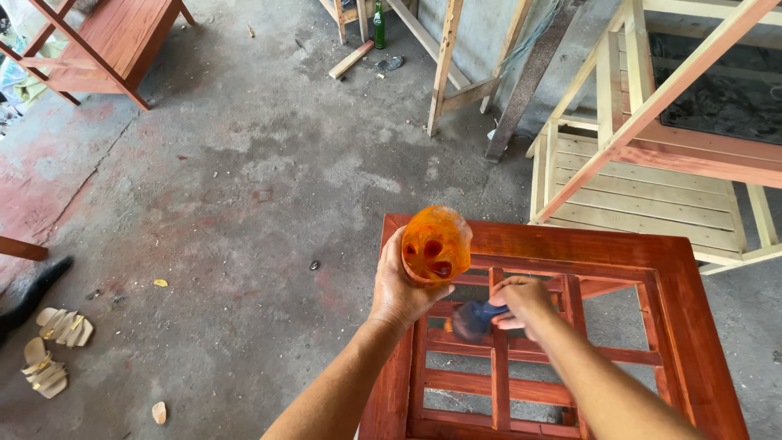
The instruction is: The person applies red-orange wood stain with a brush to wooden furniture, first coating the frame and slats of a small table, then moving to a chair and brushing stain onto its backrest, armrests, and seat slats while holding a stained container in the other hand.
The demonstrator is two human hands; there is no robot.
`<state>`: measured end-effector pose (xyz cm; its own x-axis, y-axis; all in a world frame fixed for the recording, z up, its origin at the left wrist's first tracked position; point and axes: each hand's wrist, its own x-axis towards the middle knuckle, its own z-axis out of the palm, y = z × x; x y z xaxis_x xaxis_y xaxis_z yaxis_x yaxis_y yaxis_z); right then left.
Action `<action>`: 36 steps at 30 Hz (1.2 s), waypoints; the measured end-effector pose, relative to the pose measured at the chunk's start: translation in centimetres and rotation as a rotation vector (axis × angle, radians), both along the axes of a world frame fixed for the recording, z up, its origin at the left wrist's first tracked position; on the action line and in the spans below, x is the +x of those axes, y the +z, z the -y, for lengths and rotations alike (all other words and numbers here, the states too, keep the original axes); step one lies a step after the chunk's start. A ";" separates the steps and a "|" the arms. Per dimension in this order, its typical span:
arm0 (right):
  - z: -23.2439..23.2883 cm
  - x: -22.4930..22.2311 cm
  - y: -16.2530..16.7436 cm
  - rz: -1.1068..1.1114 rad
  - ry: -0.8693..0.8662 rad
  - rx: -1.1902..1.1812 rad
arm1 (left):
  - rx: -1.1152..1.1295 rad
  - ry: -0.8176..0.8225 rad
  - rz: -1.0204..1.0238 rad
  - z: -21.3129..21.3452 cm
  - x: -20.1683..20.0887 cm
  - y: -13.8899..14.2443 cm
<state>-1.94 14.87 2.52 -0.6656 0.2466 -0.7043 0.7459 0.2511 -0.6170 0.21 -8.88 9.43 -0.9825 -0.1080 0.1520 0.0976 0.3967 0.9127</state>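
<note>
My left hand [401,287] holds an orange-stained plastic container [437,244] upright above the near left corner of a red-brown stained wooden frame [676,301]. My right hand [524,303] grips a dark paintbrush [475,318], blurred, its bristles reaching down among the inner slats [498,358] of the frame. The two hands are close together, the brush just below and right of the container.
Unpainted pale wooden frames [643,175] stand at the right and back. A stained red-brown piece of furniture [110,45] sits at the top left. A green bottle [379,24] stands by the wall. Sandals [53,346] and a stone [159,412] lie on the concrete floor at left.
</note>
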 end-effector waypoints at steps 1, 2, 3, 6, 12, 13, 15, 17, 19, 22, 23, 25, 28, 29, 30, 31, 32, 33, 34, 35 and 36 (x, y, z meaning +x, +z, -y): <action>-0.5 0.1 0.4 -0.019 0.023 0.063 | -0.015 0.003 0.008 0.1 0.1 0.0; -0.9 0.0 0.7 -0.044 0.044 0.128 | -0.028 0.005 0.010 0.2 0.1 0.0; -1.1 0.1 0.9 -0.073 0.065 0.196 | -0.038 0.007 0.007 0.2 0.0 0.1; -0.2 1.5 0.3 -0.104 0.106 0.241 | 0.014 -0.009 0.017 0.0 -0.1 0.6; 3.9 6.6 -2.1 -0.328 -0.043 -0.114 | 0.008 -0.049 -0.011 -1.0 -0.4 1.8; 4.7 7.1 -2.4 -0.352 -0.011 -0.106 | 0.005 -0.053 -0.005 -1.2 -0.5 2.0; 5.6 8.1 -2.8 -0.398 0.049 -0.087 | 0.001 -0.065 0.009 -1.7 -0.7 2.2; 5.0 8.9 -3.0 -0.427 0.038 -0.030 | 0.001 -0.080 0.005 -2.3 -0.6 2.3; 3.5 9.3 -3.4 -0.444 0.033 0.050 | -0.015 -0.093 0.013 -2.8 -0.7 2.6; -1.3 9.7 -4.0 -0.389 -0.054 0.146 | -0.049 -0.126 0.061 -4.2 -1.2 3.1; -3.3 9.9 -4.1 -0.334 -0.135 0.127 | -0.059 -0.137 0.087 -4.7 -1.2 3.3; -7.1 10.5 -4.4 -0.284 -0.278 0.054 | -0.056 -0.167 0.110 -5.6 -1.2 3.8; -11.6 11.6 -4.4 -0.275 -0.474 0.003 | -0.014 -0.227 0.115 -6.8 -1.2 4.3; -13.1 11.9 -4.1 -0.254 -0.485 0.079 | 0.003 -0.252 0.117 -7.0 -1.2 4.4; -14.8 12.4 -3.8 -0.231 -0.496 0.158 | 0.022 -0.279 0.121 -7.4 -1.2 4.4; -16.0 12.6 -3.5 -0.209 -0.506 0.240 | -0.005 -0.271 0.092 -7.7 -1.3 4.4; -16.8 12.4 -3.1 -0.241 -0.488 0.275 | -0.030 -0.266 0.059 -7.8 -1.5 4.4; -17.4 12.5 -2.8 -0.270 -0.471 0.314 | -0.051 -0.262 0.028 -8.1 -1.5 4.2; -17.8 12.6 -2.5 -0.296 -0.456 0.358 | -0.039 -0.263 0.047 -8.6 -1.5 4.1; -17.8 12.6 -2.3 -0.351 -0.376 0.488 | -0.029 -0.262 0.067 -8.8 -1.5 3.9; -16.9 12.5 -2.4 -0.401 -0.293 0.613 | -0.024 -0.260 0.087 -9.1 -1.5 3.8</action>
<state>10.53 31.77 0.10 -0.6880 0.7180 -0.1057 0.5839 0.4612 -0.6681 -1.26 0.24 13.19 -0.9861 0.1527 0.0657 0.1213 0.3905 0.9126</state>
